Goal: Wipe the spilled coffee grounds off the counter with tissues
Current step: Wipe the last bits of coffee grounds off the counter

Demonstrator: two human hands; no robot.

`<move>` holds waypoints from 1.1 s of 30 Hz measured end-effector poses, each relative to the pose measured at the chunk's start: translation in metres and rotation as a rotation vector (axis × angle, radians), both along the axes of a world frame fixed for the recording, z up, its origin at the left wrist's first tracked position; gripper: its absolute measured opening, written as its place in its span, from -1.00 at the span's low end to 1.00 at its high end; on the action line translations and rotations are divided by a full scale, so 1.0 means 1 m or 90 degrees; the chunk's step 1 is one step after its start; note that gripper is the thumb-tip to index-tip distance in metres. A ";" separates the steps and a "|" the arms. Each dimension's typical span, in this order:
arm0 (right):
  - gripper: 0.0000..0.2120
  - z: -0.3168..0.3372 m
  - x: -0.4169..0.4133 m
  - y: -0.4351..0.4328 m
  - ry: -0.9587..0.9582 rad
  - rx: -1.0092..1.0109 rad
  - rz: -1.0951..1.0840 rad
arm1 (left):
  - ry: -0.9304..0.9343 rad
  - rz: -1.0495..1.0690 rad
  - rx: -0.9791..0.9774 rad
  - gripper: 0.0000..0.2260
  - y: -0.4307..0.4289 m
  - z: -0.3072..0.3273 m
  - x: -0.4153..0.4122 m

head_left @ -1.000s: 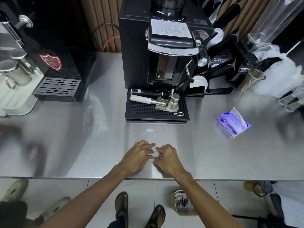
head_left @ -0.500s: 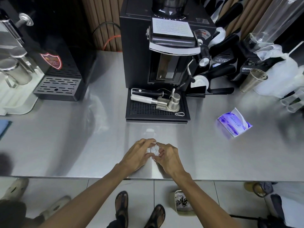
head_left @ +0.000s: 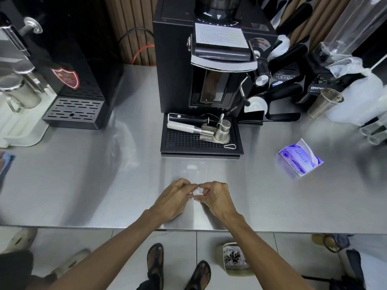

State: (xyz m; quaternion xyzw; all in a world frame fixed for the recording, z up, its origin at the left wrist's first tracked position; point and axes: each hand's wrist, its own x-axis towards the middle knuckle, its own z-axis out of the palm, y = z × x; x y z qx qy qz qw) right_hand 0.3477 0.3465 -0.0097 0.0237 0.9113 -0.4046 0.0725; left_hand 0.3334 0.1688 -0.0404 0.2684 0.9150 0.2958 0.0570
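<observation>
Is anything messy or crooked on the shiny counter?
The purple tissue pack lies crooked on the right of the counter, with a tissue poking out. The left hand and right hand pinch a crumpled tissue wad between them. I cannot make out any spilled grounds.

I see my left hand (head_left: 173, 197) and right hand (head_left: 217, 197) at the near middle of the counter (head_left: 83, 185), a tissue wad (head_left: 198, 192) pinched between them. Just beyond lies a drip tray (head_left: 201, 146) with metal tools (head_left: 211, 130) on it, and the grinder (head_left: 209, 70) behind it. The tissue pack (head_left: 300, 160) lies right of the tray, with a metal cup (head_left: 324, 103) farther back. Another machine (head_left: 69, 76) stands far left. A bin (head_left: 233, 257) sits on the floor below the near edge.
</observation>
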 end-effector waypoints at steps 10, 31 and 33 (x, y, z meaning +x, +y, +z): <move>-0.86 -0.006 -0.004 0.002 -0.006 0.013 0.005 | 0.145 -0.014 0.011 -0.85 -0.003 -0.008 -0.009; -0.59 -0.012 -0.019 0.015 -0.003 0.026 0.112 | 0.108 -0.048 -0.008 -0.85 -0.005 0.007 -0.027; -0.64 -0.010 -0.019 0.015 0.009 0.037 0.124 | 0.092 -0.032 0.014 -0.84 -0.005 0.008 -0.029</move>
